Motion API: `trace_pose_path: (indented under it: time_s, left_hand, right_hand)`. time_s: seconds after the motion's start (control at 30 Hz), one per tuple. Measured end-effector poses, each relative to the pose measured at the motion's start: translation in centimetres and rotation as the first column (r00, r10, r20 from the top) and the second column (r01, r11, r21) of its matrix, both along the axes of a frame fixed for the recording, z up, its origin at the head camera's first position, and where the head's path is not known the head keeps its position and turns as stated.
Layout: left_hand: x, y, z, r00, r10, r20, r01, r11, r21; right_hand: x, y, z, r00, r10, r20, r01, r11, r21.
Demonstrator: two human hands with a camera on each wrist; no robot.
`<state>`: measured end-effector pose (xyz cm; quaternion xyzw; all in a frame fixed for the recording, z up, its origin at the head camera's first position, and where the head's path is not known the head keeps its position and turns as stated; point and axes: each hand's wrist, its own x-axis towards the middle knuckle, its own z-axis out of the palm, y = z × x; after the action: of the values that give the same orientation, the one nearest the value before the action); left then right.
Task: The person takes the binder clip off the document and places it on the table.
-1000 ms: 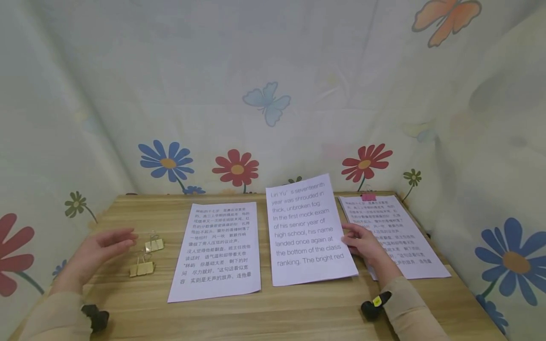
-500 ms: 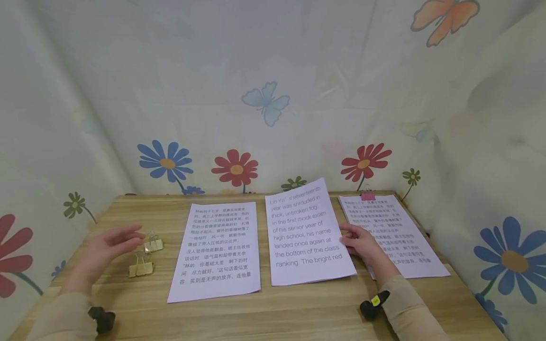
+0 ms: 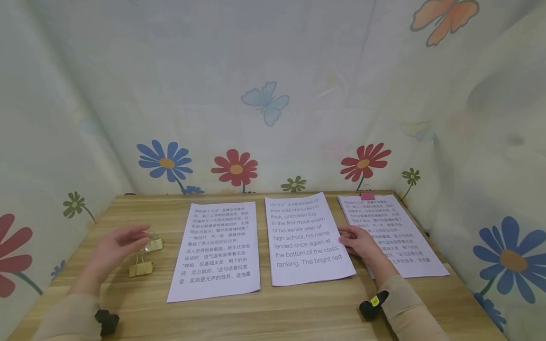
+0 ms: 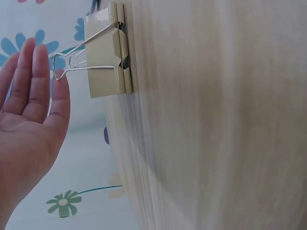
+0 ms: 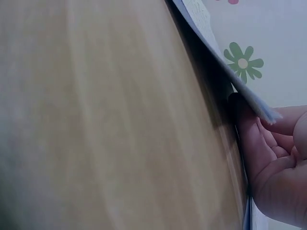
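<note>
Left hand (image 3: 116, 247) hangs loosely spread | clips (image 3: 141, 269) at its 3–4 o'clock | right hand (image 3: 361, 244) pinches English pages (image 3: 304, 241) at 3 o'clock

Gold binder clips (image 3: 141, 270) by the left hand (image 3: 116, 248), white sheets (image 3: 300, 239) with black print at the right hand (image 3: 360, 244), pink clip (image 3: 368, 196) past it. Streaky tan table (image 3: 298, 315) under both, kinda whitish cloth (image 3: 192, 94) beyond, all blue-and-red flowers (image 3: 167, 163).
</note>
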<state>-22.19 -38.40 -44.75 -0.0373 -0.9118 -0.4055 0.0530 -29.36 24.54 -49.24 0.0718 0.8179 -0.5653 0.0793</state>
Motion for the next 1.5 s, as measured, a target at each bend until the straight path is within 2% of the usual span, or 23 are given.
trace_pose_path:
  time_s: [0.13, 0.27, 0.33, 0.47, 0.63, 0.87, 1.03, 1.2, 1.3, 1.5]
  left_hand:
    - [0.0, 0.6, -0.1, 1.000, 0.012, 0.002, -0.012, 1.000, -0.001]
    - [0.1, 1.3, -0.3, 0.999, 0.030, -0.013, -0.031, 1.000, -0.007]
    - [0.1, 1.6, -0.3, 0.999, 0.036, -0.025, -0.037, 0.999, -0.010]
    - [0.1, 2.3, -0.3, 0.998, 0.046, -0.049, -0.047, 0.999, -0.021]
    - [0.2, 3.6, -0.2, 0.997, 0.047, -0.061, -0.048, 0.999, -0.015]
    - [0.3, 5.7, 0.2, 0.993, 0.078, -0.093, -0.077, 0.997, 0.013]
    - [0.4, 7.1, 0.1, 0.991, 0.068, -0.116, -0.066, 0.998, 0.025]
    - [0.3, 8.4, -0.1, 0.993, 0.048, -0.109, -0.045, 0.999, 0.028]
    - [0.3, 9.0, -0.3, 0.995, 0.036, -0.090, -0.034, 0.999, 0.018]
    - [0.3, 10.1, -0.3, 0.997, 0.007, -0.071, -0.007, 1.000, 0.000]
  right_hand:
    - [0.4, 0.1, 0.5, 0.998, 0.039, -0.047, -0.033, 0.993, 0.117]
    - [0.9, 0.3, 1.0, 0.988, 0.080, -0.134, -0.037, 0.954, 0.296]
    - [1.1, 0.4, 1.3, 0.983, 0.093, -0.158, -0.034, 0.940, 0.341]
    - [1.4, 0.5, 1.6, 0.980, 0.113, -0.162, -0.052, 0.939, 0.339]
    - [1.6, 0.8, 1.8, 0.980, 0.101, -0.173, -0.044, 0.951, 0.306]
    - [1.9, 1.8, 2.0, 0.957, 0.104, -0.273, -0.021, 0.957, 0.290]
    - [2.1, 2.8, 2.1, 0.934, 0.092, -0.344, 0.036, 0.936, 0.349]
    - [2.5, 4.3, 2.1, 0.923, 0.082, -0.377, 0.084, 0.911, 0.403]
    - [2.6, 5.4, 2.0, 0.921, 0.077, -0.382, 0.099, 0.902, 0.420]
    - [2.5, 7.7, 1.7, 0.934, 0.056, -0.353, 0.108, 0.898, 0.427]
